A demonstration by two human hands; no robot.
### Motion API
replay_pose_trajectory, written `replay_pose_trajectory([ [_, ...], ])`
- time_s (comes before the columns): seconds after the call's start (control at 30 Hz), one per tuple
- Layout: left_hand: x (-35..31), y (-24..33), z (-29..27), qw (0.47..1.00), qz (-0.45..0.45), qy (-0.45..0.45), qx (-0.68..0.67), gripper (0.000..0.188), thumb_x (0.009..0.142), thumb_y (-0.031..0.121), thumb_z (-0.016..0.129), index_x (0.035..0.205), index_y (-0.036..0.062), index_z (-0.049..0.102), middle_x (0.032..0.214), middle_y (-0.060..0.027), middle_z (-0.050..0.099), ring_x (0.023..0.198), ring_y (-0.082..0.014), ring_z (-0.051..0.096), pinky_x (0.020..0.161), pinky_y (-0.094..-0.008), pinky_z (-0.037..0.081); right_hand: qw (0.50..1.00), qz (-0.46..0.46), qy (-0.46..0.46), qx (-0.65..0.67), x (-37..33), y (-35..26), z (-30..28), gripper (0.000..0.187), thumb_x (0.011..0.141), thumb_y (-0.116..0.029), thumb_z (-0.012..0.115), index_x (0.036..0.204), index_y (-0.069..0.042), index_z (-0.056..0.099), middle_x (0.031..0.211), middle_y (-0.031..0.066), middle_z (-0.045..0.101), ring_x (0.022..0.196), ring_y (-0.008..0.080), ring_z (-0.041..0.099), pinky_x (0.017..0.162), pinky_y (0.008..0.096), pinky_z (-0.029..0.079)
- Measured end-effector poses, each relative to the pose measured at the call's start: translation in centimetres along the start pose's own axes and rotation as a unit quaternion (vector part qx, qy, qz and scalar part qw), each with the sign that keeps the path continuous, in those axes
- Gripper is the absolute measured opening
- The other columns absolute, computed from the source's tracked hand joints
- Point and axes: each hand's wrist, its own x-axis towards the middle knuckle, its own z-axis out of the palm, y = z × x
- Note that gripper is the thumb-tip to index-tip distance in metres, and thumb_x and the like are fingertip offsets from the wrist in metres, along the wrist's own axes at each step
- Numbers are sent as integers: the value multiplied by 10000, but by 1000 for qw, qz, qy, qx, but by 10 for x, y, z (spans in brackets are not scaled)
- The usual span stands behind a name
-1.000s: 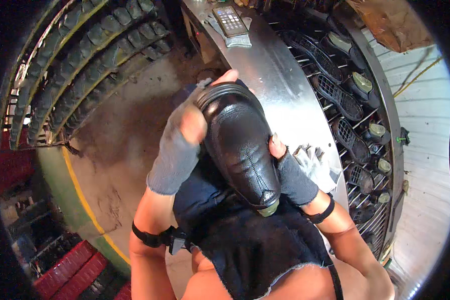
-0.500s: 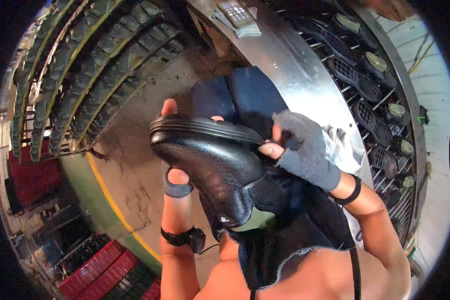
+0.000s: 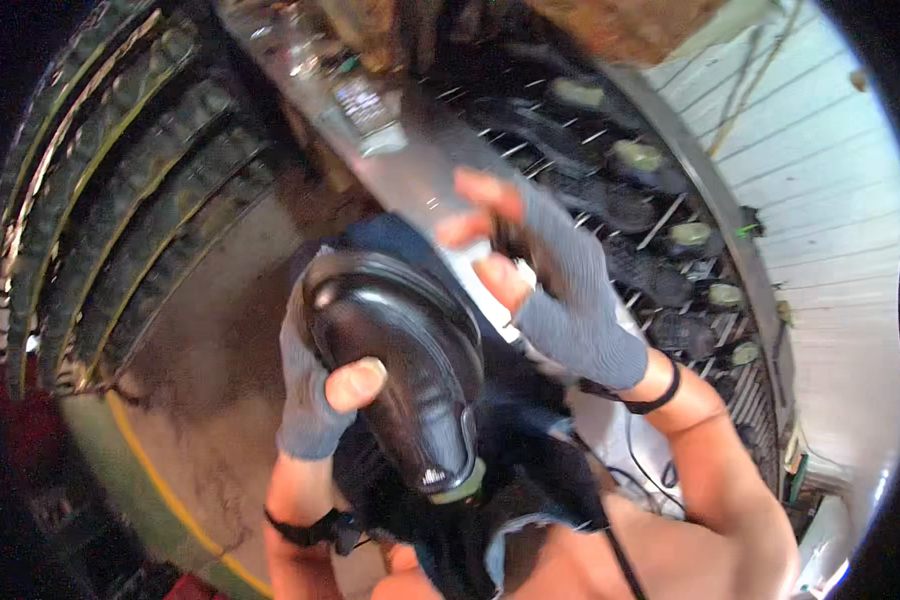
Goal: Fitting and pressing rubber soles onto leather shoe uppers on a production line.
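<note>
A glossy black shoe (image 3: pixel 395 350) with a thick ridged sole lies tilted above my lap, its toe pointing away from me. My left hand (image 3: pixel 320 385), in a grey fingerless glove, grips it by the side, with the thumb pressed on the upper. A pale green piece (image 3: pixel 462 485) shows in the shoe's opening. My right hand (image 3: pixel 560 285), gloved the same way, is raised to the right of the shoe and apart from it. Its fingers are spread and somewhat blurred, with nothing visible in them.
A narrow metal ledge (image 3: pixel 410 180) runs beyond my lap, with a phone (image 3: pixel 362 105) on it. Right of it, a conveyor rack (image 3: pixel 670 330) carries black soles and shoes with pale green pieces. Shoe-filled shelves (image 3: pixel 140 170) stand at left, above a yellow floor line (image 3: pixel 160 490).
My right hand has let go of the sole edge and lifted away, opening. The shoe has turned toe-outward in my left hand. My view has swung right, toward the rack.
</note>
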Motion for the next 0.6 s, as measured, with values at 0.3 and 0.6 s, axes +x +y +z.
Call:
replay_pose_trajectory([
  [0.3,-12,34,32,901,122,102,403,784,807,411,852,1415,32,533,1230,-158,700,1120,-298,722,994,-389,550,995,-9,-94,30,12,-36,10,804,791,-375,854,1438,-24,530,1480,176,552,1371,317,550,1166,437,410],
  [0.6,-17,0,20,887,99,241,382,904,837,346,877,1519,-13,405,1279,-243,683,1148,-325,720,980,-400,559,974,214,-70,4,-51,-5,35,902,774,-272,920,1534,-11,512,1281,123,726,1168,153,669,1044,334,501],
])
